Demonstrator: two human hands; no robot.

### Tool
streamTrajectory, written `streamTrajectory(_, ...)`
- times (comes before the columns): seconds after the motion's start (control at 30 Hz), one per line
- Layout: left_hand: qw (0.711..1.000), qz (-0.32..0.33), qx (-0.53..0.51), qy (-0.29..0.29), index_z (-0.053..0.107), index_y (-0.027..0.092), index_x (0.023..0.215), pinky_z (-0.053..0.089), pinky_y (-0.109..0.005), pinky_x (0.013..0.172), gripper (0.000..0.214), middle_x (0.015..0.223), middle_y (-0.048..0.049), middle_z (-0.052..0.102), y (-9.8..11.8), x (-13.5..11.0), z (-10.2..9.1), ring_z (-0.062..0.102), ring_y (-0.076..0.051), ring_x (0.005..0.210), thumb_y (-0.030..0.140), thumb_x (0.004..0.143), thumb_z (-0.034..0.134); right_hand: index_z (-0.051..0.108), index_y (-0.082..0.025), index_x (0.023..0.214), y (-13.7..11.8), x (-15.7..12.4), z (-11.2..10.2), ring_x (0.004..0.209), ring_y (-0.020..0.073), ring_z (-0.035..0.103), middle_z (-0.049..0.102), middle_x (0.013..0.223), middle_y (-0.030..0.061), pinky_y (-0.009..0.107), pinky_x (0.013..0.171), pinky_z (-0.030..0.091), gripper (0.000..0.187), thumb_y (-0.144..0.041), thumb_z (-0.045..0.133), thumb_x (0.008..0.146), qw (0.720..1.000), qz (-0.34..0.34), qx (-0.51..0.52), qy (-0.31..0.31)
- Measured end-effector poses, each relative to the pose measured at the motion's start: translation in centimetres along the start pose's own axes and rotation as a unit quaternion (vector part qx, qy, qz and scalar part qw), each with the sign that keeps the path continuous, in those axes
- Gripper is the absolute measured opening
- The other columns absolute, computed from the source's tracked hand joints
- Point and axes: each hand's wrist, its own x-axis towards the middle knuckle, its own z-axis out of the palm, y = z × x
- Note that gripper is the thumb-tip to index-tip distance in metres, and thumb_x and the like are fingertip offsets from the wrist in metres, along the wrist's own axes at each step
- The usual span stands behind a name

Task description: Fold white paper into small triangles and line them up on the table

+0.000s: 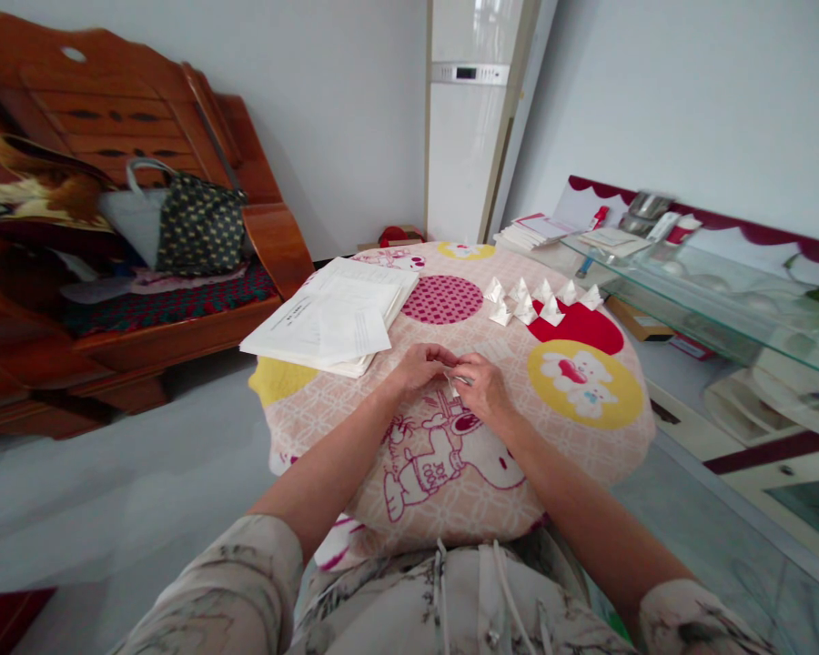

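Over the middle of the cloth-covered round table [361, 428], my left hand [426, 364] and my right hand [481, 382] meet at the fingertips. Between them is a small piece of folded white paper [454, 386], mostly hidden by my fingers. Both hands are closed on it in a pinch. Several small folded white paper shapes [524, 307] with pointed tops stand in rows beyond my right hand. A stack of white paper sheets [314, 318] lies on the table beyond and left of my left hand, with a smaller sheet on top.
A glass-topped cabinet [710, 318] stands along the right wall, with papers, a metal pot and other items on it. On the left is a carved wooden bench [109, 327] carrying a dotted bag [201, 227]. A tall white air conditioner [465, 146] stands behind the table.
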Motion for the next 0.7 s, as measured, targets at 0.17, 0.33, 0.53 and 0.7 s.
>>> streamTrajectory(0.17,1.000,0.012,0.010,-0.004,0.072,0.011,0.085,0.049,-0.023,0.067,0.020,0.080,-0.0027,0.072,-0.4,0.4,0.0,0.062,-0.011,0.068,0.008,0.066,0.066,0.079,-0.023,0.089,-0.2,0.0,-0.1,0.090,0.0214,0.066,0.070,0.096,0.0069,0.033,0.083,0.052,0.024,-0.007,0.064,0.079,1.000,0.009,-0.003,-0.013)
streamTrajectory(0.33,0.995,0.045,0.087,0.011,0.073,0.011,0.089,0.050,-0.023,0.068,0.020,0.083,-0.0042,0.074,-0.6,0.6,0.1,0.064,-0.013,0.071,0.013,0.070,0.066,0.079,-0.022,0.088,-0.1,0.1,0.1,0.089,0.0217,0.065,0.070,0.094,0.0070,0.033,0.084,0.052,0.022,-0.007,0.065,0.078,1.000,0.012,-0.014,-0.014)
streamTrajectory(0.53,0.963,0.075,0.252,0.065,0.076,0.012,0.091,0.051,-0.025,0.073,0.023,0.084,-0.0042,0.075,0.1,0.3,1.1,0.066,-0.015,0.076,0.008,0.075,0.059,0.077,-0.018,0.091,-0.1,0.3,-0.2,0.093,0.0226,0.066,0.071,0.095,0.0092,0.033,0.085,0.051,0.025,-0.005,0.063,0.076,1.000,0.020,0.008,-0.015)
streamTrajectory(0.7,0.931,0.074,0.343,0.102,0.076,0.013,0.093,0.052,-0.026,0.078,0.025,0.089,-0.0059,0.076,0.4,0.5,1.9,0.068,-0.016,0.081,0.009,0.075,0.060,0.077,-0.018,0.092,-0.1,0.4,-0.5,0.092,0.0228,0.067,0.074,0.096,0.0089,0.033,0.084,0.051,0.025,-0.005,0.064,0.074,0.999,0.039,0.027,-0.003)
